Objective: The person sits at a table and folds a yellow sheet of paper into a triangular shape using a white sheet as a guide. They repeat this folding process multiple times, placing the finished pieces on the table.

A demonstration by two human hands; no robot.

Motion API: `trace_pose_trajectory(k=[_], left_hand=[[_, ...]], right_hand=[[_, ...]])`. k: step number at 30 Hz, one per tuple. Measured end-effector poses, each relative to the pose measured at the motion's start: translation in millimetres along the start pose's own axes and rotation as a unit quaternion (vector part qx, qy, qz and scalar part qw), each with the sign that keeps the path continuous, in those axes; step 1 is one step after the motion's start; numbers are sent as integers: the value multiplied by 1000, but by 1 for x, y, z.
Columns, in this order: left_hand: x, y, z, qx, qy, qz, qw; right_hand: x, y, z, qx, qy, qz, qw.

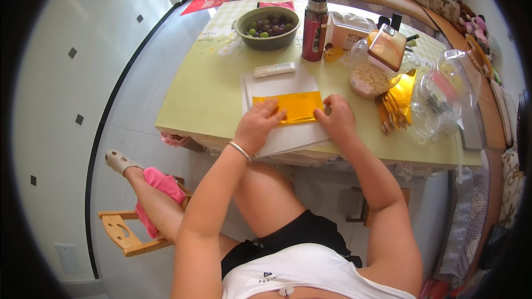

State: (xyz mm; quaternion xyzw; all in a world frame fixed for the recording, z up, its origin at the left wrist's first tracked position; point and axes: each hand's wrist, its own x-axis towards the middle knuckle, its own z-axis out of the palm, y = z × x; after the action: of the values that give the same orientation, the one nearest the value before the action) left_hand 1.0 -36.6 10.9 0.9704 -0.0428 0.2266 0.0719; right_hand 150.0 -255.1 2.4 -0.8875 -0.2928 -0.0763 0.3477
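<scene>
A shiny gold foil sheet (299, 105), apparently folded along its near edge, lies across a stack of white paper (288, 141) at the table's front. My left hand (256, 126), a bracelet at its wrist, rests on the foil's left end with the fingers outstretched and slightly blurred. At the opposite end, my right hand (338, 117) has its fingers curled and pinches the foil's lower right corner between thumb and forefinger. Just beyond the foil, a white glue-stick-like tube (274, 70) lies on the paper. To the right sits a bunch of gold foil pieces (398, 105).
Farther back on the table (205, 94) stand a green colander (267, 41) of grapes, a maroon thermos (315, 33) and a tissue box (346, 36). A phone (387, 47) leans on a clear jar of grains (368, 80). Clear plastic packaging (446, 94) covers the right side.
</scene>
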Motion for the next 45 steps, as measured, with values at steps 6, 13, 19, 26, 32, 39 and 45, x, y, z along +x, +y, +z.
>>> trace_pose_trajectory(k=[6,13,19,26,32,39,45], left_hand=[[5,2,-9,-75,-158,29,984],[-17,5,-8,-6,-182,28,983],[-41,-18,-23,-60,-205,-57,975],[10,-50,-10,-113,7,-158,981],[25,-51,-11,-221,-41,-318,921],[12,-16,-27,-520,52,-515,680],[1,-13,-21,-582,114,-515,618]], right_hand=[[5,-5,-9,-165,33,-135,977],[-38,-41,16,-102,-210,-287,929],[-28,5,-25,-102,-216,-185,953],[5,-14,-20,148,-31,-157,976],[16,-10,13,470,-93,201,854],[18,4,16,573,-122,231,777],[19,-4,9,551,-131,253,784]])
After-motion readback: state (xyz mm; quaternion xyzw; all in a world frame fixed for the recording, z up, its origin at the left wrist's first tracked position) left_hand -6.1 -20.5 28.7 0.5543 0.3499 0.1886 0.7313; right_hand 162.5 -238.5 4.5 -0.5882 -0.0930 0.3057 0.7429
